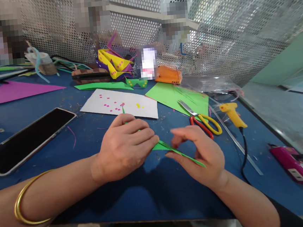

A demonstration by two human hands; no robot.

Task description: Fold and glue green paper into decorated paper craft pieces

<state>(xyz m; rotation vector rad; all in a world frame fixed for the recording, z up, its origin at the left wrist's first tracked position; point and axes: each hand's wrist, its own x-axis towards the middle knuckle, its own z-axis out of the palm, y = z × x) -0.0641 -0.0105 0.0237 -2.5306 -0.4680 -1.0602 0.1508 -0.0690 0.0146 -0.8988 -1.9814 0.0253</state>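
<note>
Closest to me, my left hand (pixel 124 149) is curling over the near end of a narrow green paper strip (pixel 170 149), fingers clenched down on it just above the blue counter (pixel 148 195). My right hand (pixel 199 151) is pinching the strip's other half, thumb and fingertips closed on it, so the paper is running between the two grips, its pointed tip poking out past my right palm. What I'm worrying about: the strip is thin, and pulling the hands apart could tear it or spoil the crease; a loose pinch would let it slide askew.

Just beyond my right hand, the scissors (pixel 202 118) are lying on the counter, with the yellow glue gun (pixel 232 115) beside them, its cord trailing toward me. Left, a phone (pixel 26 140) is lying face up. Farther back, a white sheet (pixel 121 103) dotted with pink bits is sitting beside a green sheet (pixel 176 95).
</note>
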